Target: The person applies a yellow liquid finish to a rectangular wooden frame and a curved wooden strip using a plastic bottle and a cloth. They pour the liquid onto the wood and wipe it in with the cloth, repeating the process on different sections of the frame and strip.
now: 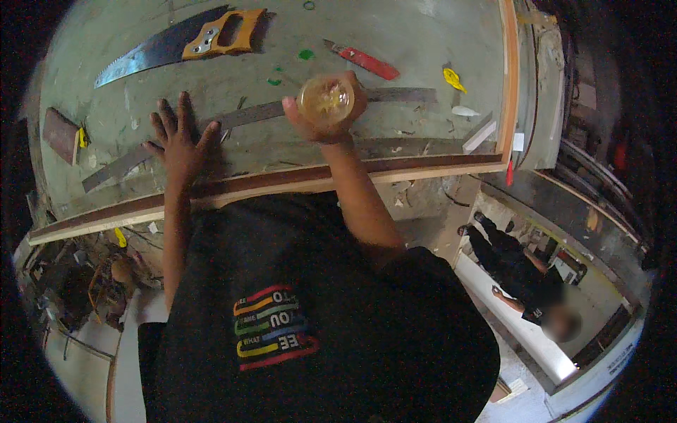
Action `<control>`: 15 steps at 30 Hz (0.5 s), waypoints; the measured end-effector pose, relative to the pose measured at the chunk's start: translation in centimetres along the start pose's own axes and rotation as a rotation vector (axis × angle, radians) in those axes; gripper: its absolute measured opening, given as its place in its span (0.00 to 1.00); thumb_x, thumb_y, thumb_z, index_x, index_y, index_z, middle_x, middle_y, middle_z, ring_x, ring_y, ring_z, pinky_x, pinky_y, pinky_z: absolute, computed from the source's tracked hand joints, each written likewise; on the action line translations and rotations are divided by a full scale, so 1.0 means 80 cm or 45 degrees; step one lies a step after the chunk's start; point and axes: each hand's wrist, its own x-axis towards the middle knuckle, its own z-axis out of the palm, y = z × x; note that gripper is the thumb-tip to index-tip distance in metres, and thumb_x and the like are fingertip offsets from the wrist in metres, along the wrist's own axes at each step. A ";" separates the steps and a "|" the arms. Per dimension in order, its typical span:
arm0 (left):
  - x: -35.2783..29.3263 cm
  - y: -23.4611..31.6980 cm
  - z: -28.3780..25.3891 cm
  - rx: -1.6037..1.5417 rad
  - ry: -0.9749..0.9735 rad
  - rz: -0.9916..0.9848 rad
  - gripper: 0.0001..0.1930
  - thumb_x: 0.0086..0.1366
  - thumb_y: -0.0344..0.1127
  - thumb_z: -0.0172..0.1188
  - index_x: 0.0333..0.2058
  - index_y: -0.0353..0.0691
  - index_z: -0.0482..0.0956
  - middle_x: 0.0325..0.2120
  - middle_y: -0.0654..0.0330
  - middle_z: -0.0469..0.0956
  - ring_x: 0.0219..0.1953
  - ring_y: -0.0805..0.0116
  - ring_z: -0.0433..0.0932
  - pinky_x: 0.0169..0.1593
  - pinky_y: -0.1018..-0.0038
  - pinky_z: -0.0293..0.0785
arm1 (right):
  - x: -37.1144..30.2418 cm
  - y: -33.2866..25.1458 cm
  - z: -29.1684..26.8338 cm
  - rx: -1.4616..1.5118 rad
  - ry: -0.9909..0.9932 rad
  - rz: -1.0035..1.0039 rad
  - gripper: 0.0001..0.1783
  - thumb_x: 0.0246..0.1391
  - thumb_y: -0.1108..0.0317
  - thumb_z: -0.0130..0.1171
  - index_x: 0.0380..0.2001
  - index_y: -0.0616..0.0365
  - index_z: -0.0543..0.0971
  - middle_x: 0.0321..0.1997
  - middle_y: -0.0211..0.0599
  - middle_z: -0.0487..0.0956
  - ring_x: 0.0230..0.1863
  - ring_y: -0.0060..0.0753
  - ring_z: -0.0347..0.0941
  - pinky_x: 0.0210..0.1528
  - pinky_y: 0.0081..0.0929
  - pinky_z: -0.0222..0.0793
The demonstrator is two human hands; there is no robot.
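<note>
A long, thin dark strip point(264, 111) lies across the green-grey worktable point(211, 88). On its near side, my left hand point(180, 144) rests flat with fingers spread, its fingertips reaching over the strip. My right hand point(328, 127) is wrapped round a see-through, yellowish plastic bottle point(325, 101), whose round base faces up at me. The bottle hides part of the strip, and its lower end is out of sight. Beyond the hands lie a handsaw point(183, 46) with a wooden handle and a red utility knife point(363, 61).
A brown block point(61, 135) lies at the table's left. Yellow scraps point(454, 80) and a pale offcut point(479, 134) are at the right. A raised wooden edge point(268, 182) borders the near side. Another person point(511, 261) is at the lower right, by a white board point(518, 331).
</note>
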 end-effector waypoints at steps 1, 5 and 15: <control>0.001 -0.001 -0.001 0.015 0.002 0.001 0.49 0.60 0.72 0.58 0.75 0.70 0.48 0.77 0.53 0.35 0.78 0.42 0.30 0.66 0.25 0.23 | 0.005 -0.007 0.009 0.006 0.050 -0.013 0.44 0.38 0.55 0.80 0.55 0.57 0.67 0.49 0.40 0.73 0.49 0.36 0.71 0.46 0.41 0.73; 0.002 0.000 -0.002 0.012 -0.022 -0.010 0.49 0.59 0.73 0.58 0.75 0.70 0.47 0.77 0.52 0.35 0.78 0.42 0.30 0.66 0.25 0.24 | 0.057 0.012 -0.027 0.483 0.320 0.582 0.45 0.38 0.63 0.81 0.56 0.61 0.65 0.50 0.39 0.72 0.49 0.34 0.71 0.43 0.38 0.76; 0.001 0.004 -0.008 0.032 -0.053 -0.011 0.51 0.59 0.74 0.57 0.75 0.66 0.45 0.77 0.50 0.35 0.77 0.42 0.29 0.67 0.28 0.21 | 0.105 0.058 -0.051 -0.097 0.237 -0.184 0.31 0.42 0.61 0.80 0.44 0.59 0.71 0.39 0.36 0.77 0.33 0.33 0.74 0.34 0.35 0.73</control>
